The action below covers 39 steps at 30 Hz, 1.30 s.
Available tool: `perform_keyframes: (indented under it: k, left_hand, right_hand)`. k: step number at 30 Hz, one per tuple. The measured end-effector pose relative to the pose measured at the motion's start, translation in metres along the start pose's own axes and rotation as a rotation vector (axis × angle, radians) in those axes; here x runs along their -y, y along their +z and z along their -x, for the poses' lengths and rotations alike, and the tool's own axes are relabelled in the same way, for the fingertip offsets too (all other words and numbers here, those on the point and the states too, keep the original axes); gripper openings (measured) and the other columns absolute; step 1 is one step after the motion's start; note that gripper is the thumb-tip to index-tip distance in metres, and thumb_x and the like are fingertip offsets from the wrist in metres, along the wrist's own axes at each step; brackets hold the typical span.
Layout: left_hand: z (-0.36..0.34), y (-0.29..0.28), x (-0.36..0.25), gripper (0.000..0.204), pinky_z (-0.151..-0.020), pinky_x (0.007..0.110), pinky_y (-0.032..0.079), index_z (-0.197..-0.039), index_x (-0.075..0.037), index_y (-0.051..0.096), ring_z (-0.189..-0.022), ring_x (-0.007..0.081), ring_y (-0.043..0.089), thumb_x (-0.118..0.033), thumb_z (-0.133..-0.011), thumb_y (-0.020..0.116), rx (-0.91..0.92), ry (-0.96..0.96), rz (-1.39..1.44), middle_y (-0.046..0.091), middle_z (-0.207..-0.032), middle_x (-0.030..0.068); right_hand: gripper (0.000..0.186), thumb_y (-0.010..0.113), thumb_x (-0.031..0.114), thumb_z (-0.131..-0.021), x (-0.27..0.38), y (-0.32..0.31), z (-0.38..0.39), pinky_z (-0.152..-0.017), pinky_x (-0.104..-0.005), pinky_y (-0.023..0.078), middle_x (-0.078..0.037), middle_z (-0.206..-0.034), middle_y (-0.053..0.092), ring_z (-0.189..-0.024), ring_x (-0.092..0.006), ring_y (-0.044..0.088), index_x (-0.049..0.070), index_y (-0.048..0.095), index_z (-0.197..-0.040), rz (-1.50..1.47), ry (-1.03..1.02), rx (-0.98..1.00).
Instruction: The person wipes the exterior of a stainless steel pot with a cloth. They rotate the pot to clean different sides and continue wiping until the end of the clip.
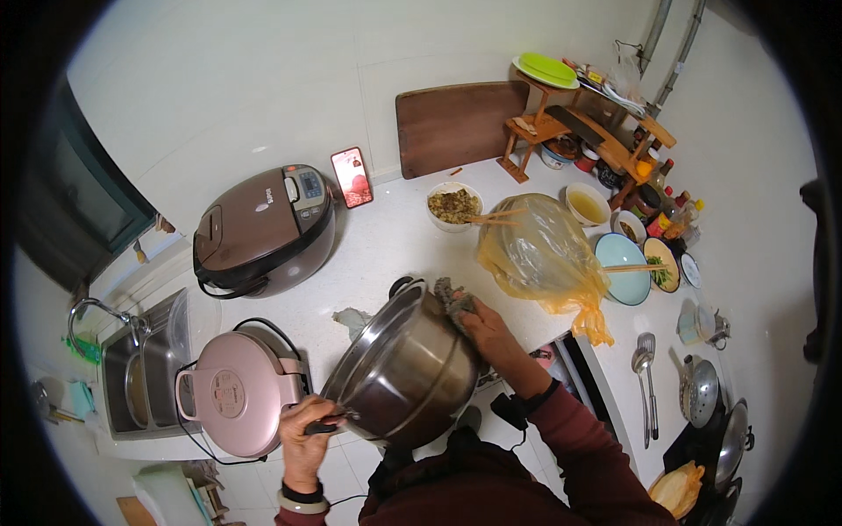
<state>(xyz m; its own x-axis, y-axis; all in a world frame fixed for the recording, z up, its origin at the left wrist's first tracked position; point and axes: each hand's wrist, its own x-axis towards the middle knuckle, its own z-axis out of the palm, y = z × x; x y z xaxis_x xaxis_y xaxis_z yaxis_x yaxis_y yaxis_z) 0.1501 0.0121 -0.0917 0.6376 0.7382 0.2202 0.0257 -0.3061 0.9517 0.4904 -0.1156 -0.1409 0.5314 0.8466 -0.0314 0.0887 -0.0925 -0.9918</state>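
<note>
A large stainless steel pot (412, 386) is tilted in front of me, over the counter's near edge, its rim turned to the upper left. My left hand (303, 438) is closed around the pot's black side handle. A crumpled grey cloth (452, 302) is in my right hand (491, 337), pressed against the outer wall near the rim on the far right side. The fingers of that hand are partly hidden by the cloth. On the counter just left of the pot lies another grey piece of cloth (353, 322).
Left of the pot are a pink round electric griddle (232, 394), a brown rice cooker (267, 228) and a sink (158, 421). A phone (353, 178) leans on the wall. To the right sit a plastic-bagged bundle (539, 245), a food bowl (453, 206) with chopsticks and a blue bowl (624, 285).
</note>
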Motion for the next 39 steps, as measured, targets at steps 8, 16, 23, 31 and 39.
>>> perform_keyframes:
  k: [8,16,23,31,39]
  left_hand:
    - [-0.009,-0.018,-0.043,0.037,-0.076,0.036,0.056,-0.117,0.003,0.069,-0.084,0.0318,0.074,0.014,-0.082,0.063,0.145,-0.101,-0.432,0.074,-0.094,0.0176]
    - [-0.021,0.014,-0.069,0.038,-0.077,0.048,0.053,-0.125,0.006,0.065,-0.084,0.0421,0.071,-0.008,-0.091,0.074,0.165,0.043,-0.514,0.073,-0.092,0.0237]
    - [-0.028,0.055,-0.068,0.023,-0.054,0.043,0.041,-0.107,0.002,0.07,-0.055,0.0362,0.059,-0.02,-0.108,0.065,-0.143,0.03,-0.67,0.058,-0.063,0.0177]
    - [-0.034,0.041,-0.048,0.023,-0.053,0.042,0.037,-0.096,0.002,0.069,-0.053,0.0281,0.052,-0.018,-0.107,0.063,-0.276,0.126,-0.532,0.057,-0.065,0.0164]
    - [-0.009,0.023,-0.033,0.039,-0.061,0.041,0.039,-0.096,0.002,0.071,-0.063,0.029,0.054,-0.032,-0.11,0.061,-0.361,0.064,-0.624,0.059,-0.069,0.0145]
  right_hand:
    - [0.03,0.057,0.015,-0.107,0.018,0.045,0.003,-0.099,-0.0334,0.048,-0.013,-0.111,0.068,-0.107,-0.0212,0.063,0.001,0.061,-0.132,0.118,-0.117,-0.172]
    - [0.03,0.061,0.015,-0.102,0.018,0.038,0.006,-0.1,-0.0436,0.051,-0.023,-0.122,0.067,-0.112,-0.0415,0.065,0.001,0.063,-0.129,0.061,-0.058,-0.179]
    - [0.033,0.068,0.019,-0.096,0.048,0.06,0.026,-0.103,-0.0495,0.049,-0.02,-0.134,0.065,-0.122,-0.0389,0.061,0.006,0.067,-0.127,0.309,-0.263,-0.139]
    - [0.046,0.069,0.024,-0.094,0.091,0.114,0.061,-0.107,-0.0523,0.043,-0.018,-0.14,0.062,-0.116,-0.0355,0.058,0.001,0.069,-0.134,0.692,-0.947,0.001]
    - [0.04,0.057,0.024,-0.106,0.01,0.067,-0.048,-0.104,-0.0448,0.048,-0.025,-0.134,0.062,-0.124,-0.0395,0.059,-0.002,0.061,-0.136,0.008,-0.138,0.262]
